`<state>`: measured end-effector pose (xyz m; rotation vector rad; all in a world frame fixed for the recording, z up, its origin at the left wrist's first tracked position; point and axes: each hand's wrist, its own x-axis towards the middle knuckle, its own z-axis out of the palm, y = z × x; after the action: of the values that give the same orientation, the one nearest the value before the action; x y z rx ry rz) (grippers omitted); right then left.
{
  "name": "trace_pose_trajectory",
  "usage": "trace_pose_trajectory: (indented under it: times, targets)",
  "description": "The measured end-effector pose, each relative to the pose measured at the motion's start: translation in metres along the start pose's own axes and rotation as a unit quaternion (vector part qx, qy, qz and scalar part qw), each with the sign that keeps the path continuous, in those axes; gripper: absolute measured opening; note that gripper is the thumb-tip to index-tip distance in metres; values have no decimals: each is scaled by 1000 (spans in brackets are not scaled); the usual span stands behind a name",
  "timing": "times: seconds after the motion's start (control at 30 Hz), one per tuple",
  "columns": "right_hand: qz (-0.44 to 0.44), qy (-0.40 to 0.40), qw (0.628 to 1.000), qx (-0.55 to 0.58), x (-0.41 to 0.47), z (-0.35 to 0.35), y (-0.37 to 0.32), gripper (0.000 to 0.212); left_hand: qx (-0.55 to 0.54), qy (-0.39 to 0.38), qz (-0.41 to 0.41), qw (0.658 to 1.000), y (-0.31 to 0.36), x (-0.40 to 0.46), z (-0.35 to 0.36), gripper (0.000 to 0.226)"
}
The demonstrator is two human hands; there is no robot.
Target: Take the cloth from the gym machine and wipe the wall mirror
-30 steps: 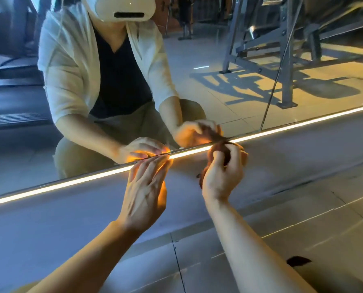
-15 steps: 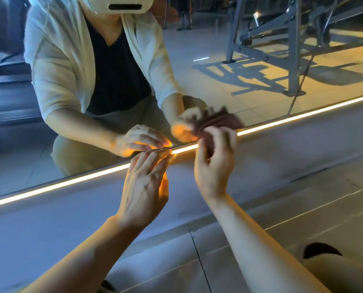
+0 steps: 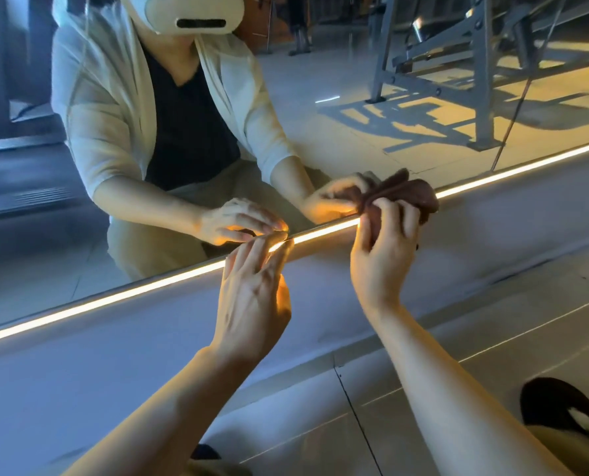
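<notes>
Both forearms reaching forward and up, bare. Left hand (image 3: 252, 300) showing its back, fingers (image 3: 269, 249) extending straight and close together, tips touching surface ahead. Right hand (image 3: 384, 255) raised higher, wrist bending slightly, fingers curling, pinching cloth (image 3: 410, 194).

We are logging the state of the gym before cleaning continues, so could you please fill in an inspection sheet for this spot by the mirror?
Surface: wall mirror meets a grey ledge along a lit strip; tiled floor below.
Job's things: brown cloth, bunched, at the mirror's bottom edge.
Clutter: nothing seen.
Hands: right hand grips the cloth; left hand has straight fingers touching the lit strip.
Cables: a thin cable shows only in the reflection, by the gym machine.
Surroundings: the person's reflection; a dark shoe at lower right.
</notes>
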<state>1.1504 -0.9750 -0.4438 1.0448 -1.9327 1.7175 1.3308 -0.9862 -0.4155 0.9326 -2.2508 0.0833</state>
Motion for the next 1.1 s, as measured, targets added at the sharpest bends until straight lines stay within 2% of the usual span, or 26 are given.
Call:
trace_pose_trajectory:
  times: [0.1,0.13,0.17,0.23,0.27,0.3,0.33,0.4,0.47,0.53,0.63,0.73,0.83,0.93,1.0,1.1]
  targets:
    - [-102,-142,983,51,-38,2,-28,23,-13,-35,12,999,-5,-9,-6,64]
    - [-111,-187,973,78,-50,0,-36,23,-20,-42,12,999,-8,-12,-8,66]
    - [-99,-195,971,98,-58,-2,-41,22,-25,-46,11,999,-10,-15,-11,67]
    - [-12,-100,990,103,-57,-5,-43,27,-33,-44,6,998,-15,-21,-17,63]
    - [49,-49,993,95,-50,-7,-42,39,-38,-40,3,998,-18,-23,-20,60]
    - [103,-25,990,88,-41,-8,-39,52,-42,-36,-1,998,-20,-25,-23,59]
    - [127,-42,988,78,-36,-9,-38,61,-46,-32,-3,998,-22,-27,-26,58]
    - [90,-152,983,41,-48,-12,-43,63,-48,-27,-4,998,-26,-31,-32,58]
    - [-11,-272,962,-6,-72,-25,-52,56,-51,-22,-4,998,-31,-35,-37,60]
    - [-71,-322,944,-25,-75,-44,-62,53,-54,-12,-7,998,-36,-35,-41,61]
    - [-90,-275,953,-93,-34,-53,-67,60,-56,9,-26,998,-41,-31,-45,61]
    - [-37,-232,957,-169,9,-44,-56,51,-62,9,-43,997,-37,-28,-44,59]
    - [-18,-211,968,-134,0,-33,-55,52,-61,2,-41,997,-31,-26,-43,59]
    - [-77,-273,956,-78,-34,-18,-70,53,-56,-6,-35,998,-25,-26,-43,60]
    - [-45,-299,952,-49,-33,-17,-78,49,-54,-20,-35,998,-22,-29,-42,57]
    - [57,-157,985,-48,-3,-31,-65,47,-47,-28,-32,998,-25,-32,-39,53]
